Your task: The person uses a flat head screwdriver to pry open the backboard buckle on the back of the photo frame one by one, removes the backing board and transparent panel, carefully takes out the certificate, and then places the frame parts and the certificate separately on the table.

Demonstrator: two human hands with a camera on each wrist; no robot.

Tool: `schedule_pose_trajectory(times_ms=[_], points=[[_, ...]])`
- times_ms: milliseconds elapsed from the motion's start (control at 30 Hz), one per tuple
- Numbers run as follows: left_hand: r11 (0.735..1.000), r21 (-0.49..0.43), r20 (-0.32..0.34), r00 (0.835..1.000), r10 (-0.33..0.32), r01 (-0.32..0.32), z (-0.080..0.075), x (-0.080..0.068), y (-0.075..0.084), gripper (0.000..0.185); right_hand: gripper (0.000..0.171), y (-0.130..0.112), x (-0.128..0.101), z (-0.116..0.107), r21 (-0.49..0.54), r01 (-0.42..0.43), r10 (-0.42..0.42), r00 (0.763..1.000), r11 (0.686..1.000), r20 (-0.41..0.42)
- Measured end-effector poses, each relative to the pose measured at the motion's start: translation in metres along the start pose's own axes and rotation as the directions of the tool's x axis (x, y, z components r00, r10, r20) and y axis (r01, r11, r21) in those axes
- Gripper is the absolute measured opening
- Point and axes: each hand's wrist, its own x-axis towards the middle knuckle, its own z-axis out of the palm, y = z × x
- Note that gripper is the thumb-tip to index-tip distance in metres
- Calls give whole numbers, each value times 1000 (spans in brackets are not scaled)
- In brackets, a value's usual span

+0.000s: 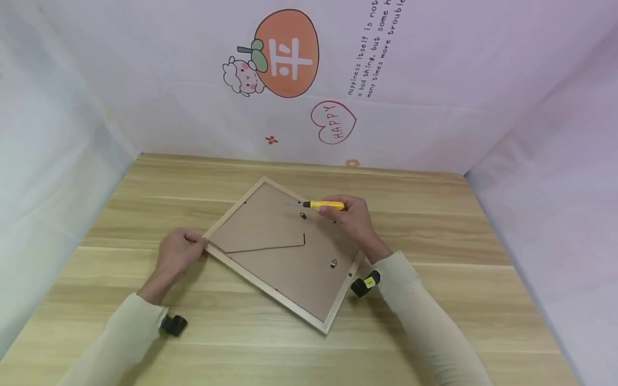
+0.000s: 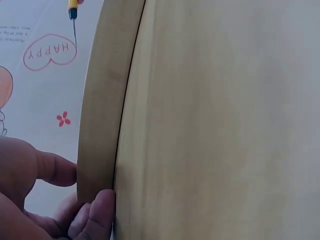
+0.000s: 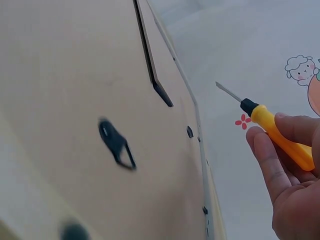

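A picture frame [image 1: 256, 280] with a pale wooden rim lies back up on the table, turned at an angle. Its brown backing board [image 1: 267, 225] carries a dark bent slit and two small metal hangers, one [image 1: 303, 215] farther back and one [image 1: 333, 264] nearer. At the frame's left corner my left hand [image 1: 179, 251] pinches the rim between thumb and fingers, as the left wrist view shows up close. My right hand [image 1: 356, 221] holds a yellow screwdriver [image 1: 328, 205] by its handle over the board, its tip pointing left, apart from the farther hanger.
The wood-grain table [image 1: 232, 354] is bounded by white cloth walls at the back and sides. The back cloth [image 1: 410, 128] bears printed drawings and lettering. Small dark tabs sit along the frame's inner edge. A black camera [image 1: 366, 284] is on my right wrist, close to the rim.
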Motion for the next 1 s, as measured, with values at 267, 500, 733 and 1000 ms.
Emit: schedule_pose_trajectory(times_ms=[267, 500, 733, 1000], points=[[1000, -1, 44, 999, -7, 7, 5, -10, -1, 31, 28, 2, 1, 0, 6, 11, -11, 1000, 1000, -15], [999, 17, 204, 978, 40, -45, -10, 2, 1, 25, 30, 1, 0, 1, 20, 4, -4, 1000, 1000, 8], [992, 41, 386, 917, 98, -123, -20, 32, 12, 15, 32, 2, 1, 1, 12, 6, -6, 1000, 1000, 12], [982, 115, 449, 889, 86, -153, -16, 69, 30, 21, 30, -2, -2, 3, 8, 16, -16, 1000, 1000, 17]])
